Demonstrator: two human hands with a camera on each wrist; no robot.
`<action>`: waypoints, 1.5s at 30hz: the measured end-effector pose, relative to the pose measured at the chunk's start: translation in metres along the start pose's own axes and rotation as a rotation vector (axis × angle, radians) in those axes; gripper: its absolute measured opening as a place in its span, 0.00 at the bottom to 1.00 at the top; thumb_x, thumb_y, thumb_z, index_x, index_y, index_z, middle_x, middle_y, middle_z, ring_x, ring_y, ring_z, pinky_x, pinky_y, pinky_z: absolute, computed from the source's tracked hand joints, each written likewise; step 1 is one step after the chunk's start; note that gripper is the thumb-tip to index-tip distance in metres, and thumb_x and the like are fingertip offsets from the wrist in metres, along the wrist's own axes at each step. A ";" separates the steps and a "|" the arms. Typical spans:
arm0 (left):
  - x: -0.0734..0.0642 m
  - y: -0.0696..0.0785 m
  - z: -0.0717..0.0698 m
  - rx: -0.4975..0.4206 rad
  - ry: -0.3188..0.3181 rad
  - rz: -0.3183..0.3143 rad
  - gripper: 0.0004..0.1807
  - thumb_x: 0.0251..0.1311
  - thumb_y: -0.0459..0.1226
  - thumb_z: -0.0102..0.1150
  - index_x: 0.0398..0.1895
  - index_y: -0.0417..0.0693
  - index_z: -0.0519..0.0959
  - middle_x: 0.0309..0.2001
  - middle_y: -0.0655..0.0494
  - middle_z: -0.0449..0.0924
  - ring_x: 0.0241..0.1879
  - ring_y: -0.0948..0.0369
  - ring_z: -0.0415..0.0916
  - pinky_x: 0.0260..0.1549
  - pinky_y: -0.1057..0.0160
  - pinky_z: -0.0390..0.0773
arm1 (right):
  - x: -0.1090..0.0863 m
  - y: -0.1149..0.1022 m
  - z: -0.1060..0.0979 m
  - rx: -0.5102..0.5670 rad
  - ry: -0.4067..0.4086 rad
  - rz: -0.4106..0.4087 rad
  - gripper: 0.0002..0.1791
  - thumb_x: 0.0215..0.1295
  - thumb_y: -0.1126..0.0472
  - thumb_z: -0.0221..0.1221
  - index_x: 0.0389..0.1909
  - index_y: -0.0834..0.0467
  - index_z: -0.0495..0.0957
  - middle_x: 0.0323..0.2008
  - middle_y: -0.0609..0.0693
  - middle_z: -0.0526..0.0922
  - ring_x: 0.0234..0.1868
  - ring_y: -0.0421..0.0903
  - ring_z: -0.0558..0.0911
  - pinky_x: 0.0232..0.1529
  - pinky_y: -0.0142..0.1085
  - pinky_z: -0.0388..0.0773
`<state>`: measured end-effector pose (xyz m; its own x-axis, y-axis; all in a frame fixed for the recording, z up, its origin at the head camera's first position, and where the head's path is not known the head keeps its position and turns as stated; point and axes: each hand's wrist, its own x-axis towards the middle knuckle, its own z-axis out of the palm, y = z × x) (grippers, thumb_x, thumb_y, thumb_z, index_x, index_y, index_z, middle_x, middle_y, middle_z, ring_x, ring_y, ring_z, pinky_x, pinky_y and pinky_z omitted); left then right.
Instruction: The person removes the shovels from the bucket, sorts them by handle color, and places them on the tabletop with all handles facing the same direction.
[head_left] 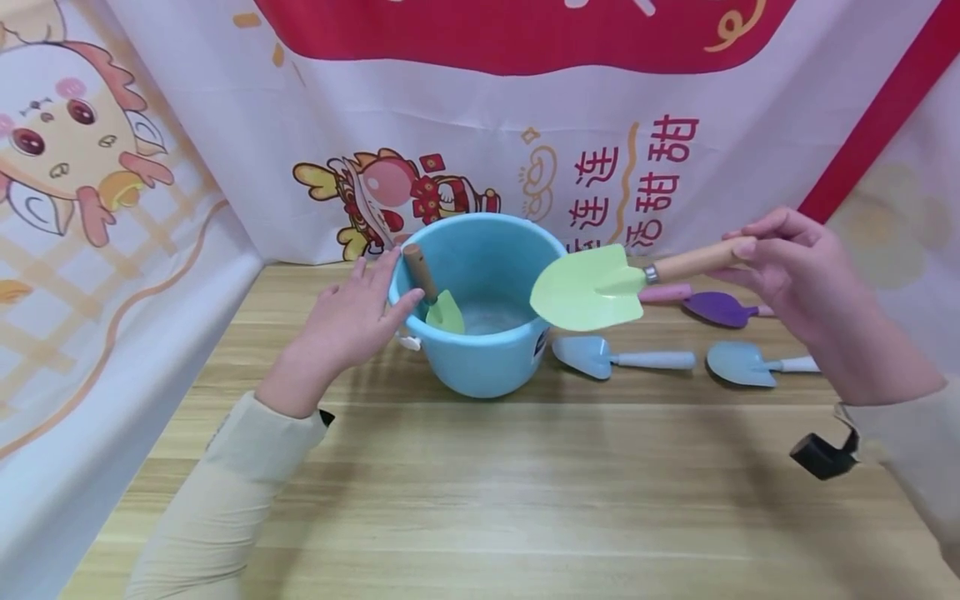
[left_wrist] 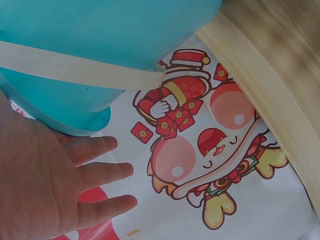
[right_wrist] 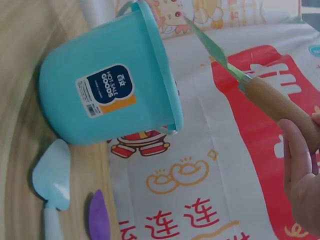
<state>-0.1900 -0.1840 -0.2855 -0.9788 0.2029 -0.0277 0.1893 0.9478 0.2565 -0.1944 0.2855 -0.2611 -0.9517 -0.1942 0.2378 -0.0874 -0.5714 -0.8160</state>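
A light blue bucket (head_left: 480, 362) stands upright on the wooden table. Against its left rim rests my left hand (head_left: 348, 312); the left wrist view shows that hand's fingers (left_wrist: 102, 175) spread and straight. Inside the bucket, a small green trowel (head_left: 446, 312) leans on the left wall, wooden handle up. My right hand (head_left: 806, 283) pinches the end of the wooden handle of another green trowel (head_left: 588, 287). That trowel's blade points left, raised by the bucket's right rim. In the right wrist view the trowel (right_wrist: 270, 100) is seen partly edge-on, apart from the bucket (right_wrist: 65, 90).
Right of the bucket lie a blue trowel (head_left: 588, 354), another blue trowel (head_left: 738, 364) and a purple trowel (head_left: 716, 308). A pink handle (head_left: 663, 293) shows behind the raised trowel. A printed cloth (head_left: 450, 108) hangs along the table's back.
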 end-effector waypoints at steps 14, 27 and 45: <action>0.001 0.000 -0.001 0.016 0.001 -0.001 0.46 0.75 0.65 0.33 0.85 0.54 0.37 0.82 0.42 0.45 0.79 0.37 0.37 0.66 0.23 0.50 | -0.026 0.011 -0.054 -0.018 -0.093 0.040 0.21 0.72 0.82 0.39 0.36 0.70 0.82 0.39 0.59 0.81 0.41 0.53 0.83 0.45 0.46 0.87; 0.000 -0.003 -0.001 0.021 0.010 0.005 0.47 0.73 0.68 0.30 0.85 0.54 0.37 0.82 0.43 0.45 0.79 0.36 0.37 0.65 0.23 0.51 | -0.045 0.027 -0.079 0.029 -0.248 0.090 0.28 0.67 0.86 0.29 0.38 0.73 0.81 0.40 0.62 0.81 0.44 0.56 0.86 0.47 0.50 0.85; 0.002 -0.002 0.000 0.021 0.006 0.017 0.47 0.73 0.68 0.31 0.85 0.53 0.37 0.82 0.42 0.45 0.79 0.36 0.37 0.66 0.23 0.51 | -0.084 0.064 -0.113 -0.003 -0.210 0.420 0.27 0.73 0.82 0.35 0.41 0.62 0.84 0.44 0.53 0.85 0.50 0.49 0.86 0.56 0.44 0.81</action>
<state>-0.1923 -0.1855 -0.2860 -0.9759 0.2174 -0.0181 0.2071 0.9493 0.2365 -0.1531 0.3558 -0.3932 -0.8248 -0.5653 -0.0123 0.2913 -0.4062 -0.8661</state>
